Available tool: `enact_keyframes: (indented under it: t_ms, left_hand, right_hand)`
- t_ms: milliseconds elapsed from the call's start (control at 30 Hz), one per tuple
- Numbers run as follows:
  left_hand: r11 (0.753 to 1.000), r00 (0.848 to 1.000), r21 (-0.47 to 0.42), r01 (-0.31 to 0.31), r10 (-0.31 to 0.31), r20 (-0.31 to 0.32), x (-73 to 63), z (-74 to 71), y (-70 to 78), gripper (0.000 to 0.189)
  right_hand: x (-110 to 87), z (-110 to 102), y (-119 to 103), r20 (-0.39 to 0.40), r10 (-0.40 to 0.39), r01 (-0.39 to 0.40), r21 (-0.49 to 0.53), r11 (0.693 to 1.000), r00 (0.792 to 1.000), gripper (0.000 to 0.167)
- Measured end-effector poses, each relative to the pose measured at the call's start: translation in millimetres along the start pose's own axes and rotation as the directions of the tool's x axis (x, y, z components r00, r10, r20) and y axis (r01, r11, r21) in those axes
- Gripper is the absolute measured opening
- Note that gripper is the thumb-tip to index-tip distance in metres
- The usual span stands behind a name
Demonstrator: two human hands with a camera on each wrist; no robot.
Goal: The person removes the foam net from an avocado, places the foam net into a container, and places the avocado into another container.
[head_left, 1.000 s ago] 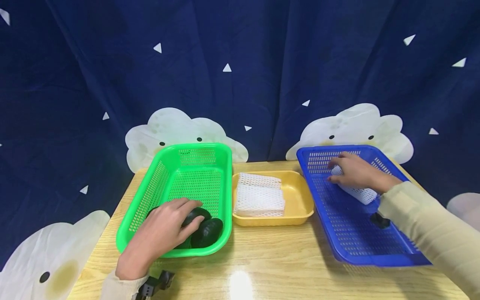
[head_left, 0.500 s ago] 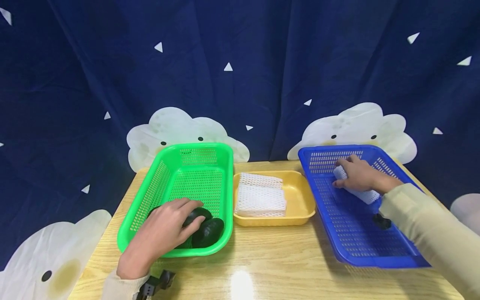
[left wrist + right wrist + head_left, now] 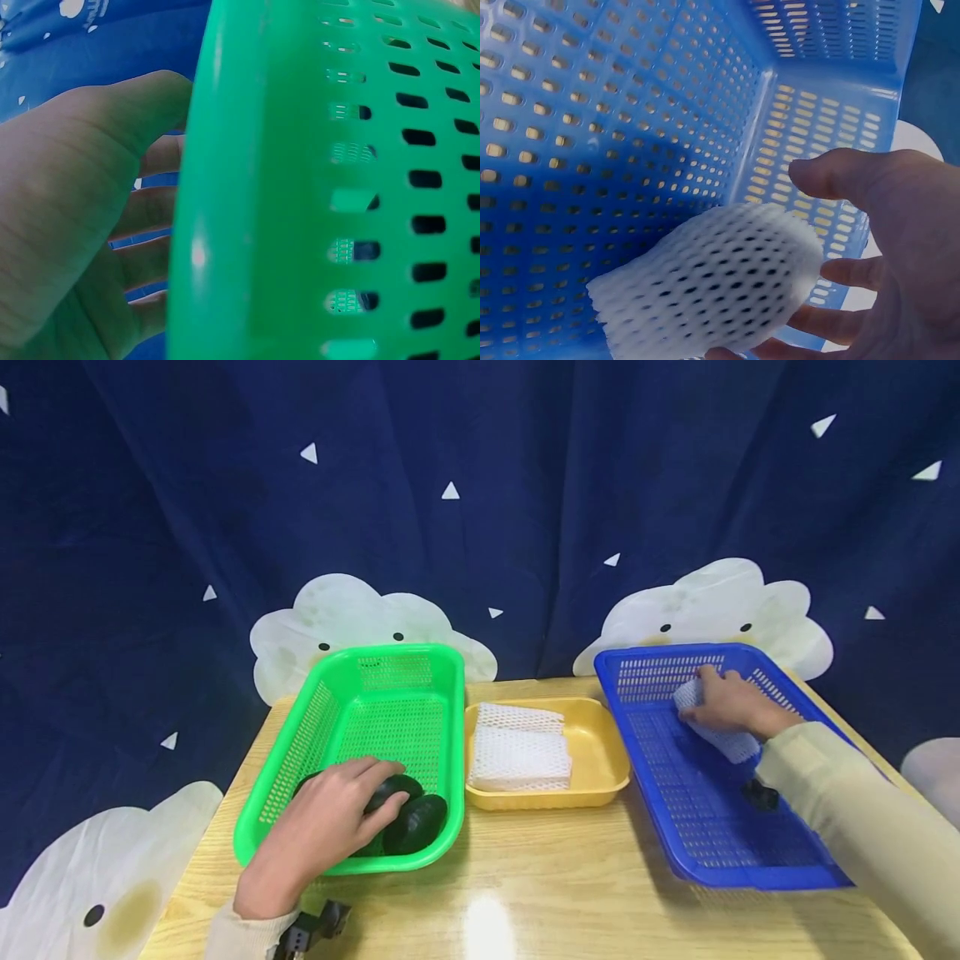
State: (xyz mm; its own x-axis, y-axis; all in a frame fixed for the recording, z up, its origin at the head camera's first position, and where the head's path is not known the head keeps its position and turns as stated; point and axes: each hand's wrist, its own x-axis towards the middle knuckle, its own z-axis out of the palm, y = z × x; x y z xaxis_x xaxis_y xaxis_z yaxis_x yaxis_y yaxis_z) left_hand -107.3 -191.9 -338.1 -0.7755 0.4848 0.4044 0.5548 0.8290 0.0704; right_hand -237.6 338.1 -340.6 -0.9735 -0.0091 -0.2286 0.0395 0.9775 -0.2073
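In the green basket [image 3: 450, 735], my left hand [image 3: 322, 814] rests over several dark avocados, its fingers reaching across one avocado [image 3: 393, 789] with the thumb beside it. Another avocado [image 3: 416, 824] lies by the thumb. The left wrist view has the basket wall hiding those fingertips. Inside the blue basket [image 3: 720, 852], my right hand [image 3: 727, 703] is at a white foam net sleeve [image 3: 720, 281] that is rounded out, dark showing through its holes. Fingers touch the sleeve's near side, while the thumb [image 3: 817, 176] stands off it. The sleeve lies on the basket floor.
Between the two baskets stands a yellow tray [image 3: 600, 768] with a stack of flat white foam nets [image 3: 521, 756] at its left. All three containers sit on a wooden table [image 3: 540, 877]. A dark blue curtain [image 3: 517, 527] hangs behind.
My right hand has shifted slightly right and away along the blue basket, and the netted piece has moved a little with it. The left hand stays put.
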Motion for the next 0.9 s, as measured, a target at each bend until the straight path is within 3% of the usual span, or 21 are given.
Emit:
enact_keyframes:
  t_ms: [233,500,700,900]
  left_hand:
    - [1.0,1.0,0.004,0.012,-0.012,0.008,-0.5,0.9,-0.6,0.027]
    - [1.0,1.0,0.022,-0.005,0.004,0.007,-1.3,2.2,-0.3,0.027]
    - [1.0,1.0,0.024,0.003,-0.003,0.007,-1.5,2.0,0.4,0.026]
    - [1.0,1.0,0.024,0.009,-0.009,0.008,-0.8,1.5,0.6,0.027]
  right_hand:
    - [7.4,0.7,8.8,0.024,0.02,-0.021,0.026,0.999,1.0,0.094]
    - [14.5,8.2,22.4,-0.006,-0.041,0.041,0.041,0.998,0.999,0.087]
    - [22.2,10.7,25.0,0.023,-0.056,0.056,0.028,0.998,0.998,0.105]
    - [26.8,12.8,27.4,0.077,-0.042,0.044,-0.021,0.999,0.996,0.107]
